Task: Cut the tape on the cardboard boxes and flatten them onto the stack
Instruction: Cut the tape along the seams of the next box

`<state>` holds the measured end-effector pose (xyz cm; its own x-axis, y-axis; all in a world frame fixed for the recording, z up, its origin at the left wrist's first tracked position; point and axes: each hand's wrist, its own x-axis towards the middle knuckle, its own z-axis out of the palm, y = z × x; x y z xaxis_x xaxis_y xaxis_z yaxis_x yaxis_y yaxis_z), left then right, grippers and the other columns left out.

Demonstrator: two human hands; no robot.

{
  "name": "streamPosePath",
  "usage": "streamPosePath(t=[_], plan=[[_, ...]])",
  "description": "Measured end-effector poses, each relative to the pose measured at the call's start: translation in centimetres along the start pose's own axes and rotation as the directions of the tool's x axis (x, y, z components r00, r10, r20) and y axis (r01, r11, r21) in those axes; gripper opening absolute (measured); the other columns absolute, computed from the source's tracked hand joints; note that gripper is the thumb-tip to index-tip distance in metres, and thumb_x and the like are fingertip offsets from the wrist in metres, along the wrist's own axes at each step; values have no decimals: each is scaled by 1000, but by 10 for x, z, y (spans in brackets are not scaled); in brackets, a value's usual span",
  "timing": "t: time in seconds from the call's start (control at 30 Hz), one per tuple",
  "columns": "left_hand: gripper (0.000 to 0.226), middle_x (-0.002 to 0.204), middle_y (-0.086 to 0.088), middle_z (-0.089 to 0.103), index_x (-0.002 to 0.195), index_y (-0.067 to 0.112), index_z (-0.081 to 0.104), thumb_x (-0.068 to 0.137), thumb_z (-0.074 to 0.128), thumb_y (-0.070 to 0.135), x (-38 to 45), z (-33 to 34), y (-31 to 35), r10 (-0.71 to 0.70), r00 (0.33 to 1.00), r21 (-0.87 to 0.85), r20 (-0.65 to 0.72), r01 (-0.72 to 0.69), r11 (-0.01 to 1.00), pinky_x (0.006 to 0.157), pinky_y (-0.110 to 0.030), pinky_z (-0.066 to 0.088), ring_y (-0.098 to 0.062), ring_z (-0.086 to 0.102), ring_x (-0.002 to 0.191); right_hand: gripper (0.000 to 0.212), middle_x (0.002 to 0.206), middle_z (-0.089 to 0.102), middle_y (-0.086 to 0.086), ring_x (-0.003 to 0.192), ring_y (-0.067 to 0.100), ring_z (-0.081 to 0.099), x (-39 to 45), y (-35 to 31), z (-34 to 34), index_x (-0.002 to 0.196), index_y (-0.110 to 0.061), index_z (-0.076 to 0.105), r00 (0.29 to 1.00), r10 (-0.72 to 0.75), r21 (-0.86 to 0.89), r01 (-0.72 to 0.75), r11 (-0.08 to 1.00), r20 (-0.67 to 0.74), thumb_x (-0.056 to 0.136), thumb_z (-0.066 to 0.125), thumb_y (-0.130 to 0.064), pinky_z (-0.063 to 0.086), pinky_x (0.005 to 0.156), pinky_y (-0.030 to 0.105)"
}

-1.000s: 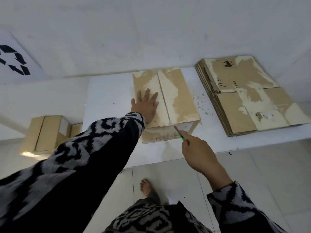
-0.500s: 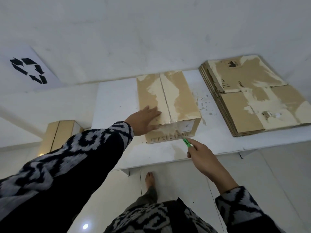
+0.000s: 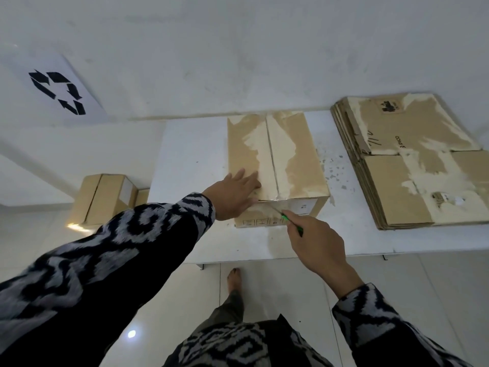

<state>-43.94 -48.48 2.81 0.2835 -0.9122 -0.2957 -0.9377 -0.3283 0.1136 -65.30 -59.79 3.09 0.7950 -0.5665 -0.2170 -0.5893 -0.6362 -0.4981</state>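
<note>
A closed cardboard box stands on the low white table, its top flaps meeting at a taped centre seam. My left hand rests flat on the box's near left corner, fingers straight. My right hand grips a green-handled cutter, whose blade tip touches the clear tape on the box's near top edge. A stack of flattened boxes lies on the table to the right.
Another closed box sits on the floor left of the table, against the wall. A recycling sign hangs on the wall at upper left. My bare foot stands on the tiled floor by the table's front edge.
My left hand slid from the top of the box toward its near left corner. The cutter blade stays at the near edge tape. The view has shifted, so the table sits further right.
</note>
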Motion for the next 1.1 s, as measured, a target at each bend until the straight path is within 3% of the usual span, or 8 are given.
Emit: streamPosePath(t=[0.2, 0.67, 0.87, 1.03, 1.1], plan=[[57, 161, -6, 24, 154, 4, 15, 108, 19, 39, -2, 6, 2, -21, 1000, 58, 0, 21, 998, 119, -50, 19, -34, 7, 151, 39, 80, 55, -10, 70, 11, 56, 5, 0, 3, 136, -53, 48, 1000, -8, -42, 7, 999, -25, 102, 37, -39, 46, 58, 29], [58, 155, -8, 36, 154, 3, 9, 108, 17, 37, 3, 16, 0, -53, 998, 69, -19, 55, 996, 120, -50, 19, -35, 8, 151, 38, 87, 57, -9, 76, 14, 58, 5, 0, 9, 137, -50, 49, 998, -1, -96, -4, 995, -59, 102, 36, -40, 50, 63, 31], [56, 156, -7, 33, 154, 4, 14, 108, 20, 36, 1, 16, 0, -28, 999, 84, -42, 32, 996, 119, -50, 21, -34, 10, 150, 38, 78, 49, -9, 70, 13, 53, 7, -7, 12, 138, -48, 49, 994, 21, -145, -37, 989, -109, 103, 36, -39, 38, 54, 26], [54, 150, 1, 40, 154, 6, 19, 107, 28, 32, -5, 15, 5, -41, 995, -90, -93, 33, 995, 121, -47, 15, -30, 5, 152, 40, 83, 49, -8, 71, 14, 50, 9, -19, 15, 140, -45, 48, 991, 40, -198, -65, 978, -128, 104, 34, -38, 36, 56, 26], [52, 149, -1, 42, 153, 4, 21, 108, 28, 29, -5, 18, 7, -37, 993, -81, -115, 28, 996, 121, -49, 15, -32, 6, 151, 40, 84, 47, -9, 70, 14, 49, 8, -20, 15, 141, -44, 47, 990, 51, -224, -81, 971, -135, 104, 33, -38, 33, 53, 26]])
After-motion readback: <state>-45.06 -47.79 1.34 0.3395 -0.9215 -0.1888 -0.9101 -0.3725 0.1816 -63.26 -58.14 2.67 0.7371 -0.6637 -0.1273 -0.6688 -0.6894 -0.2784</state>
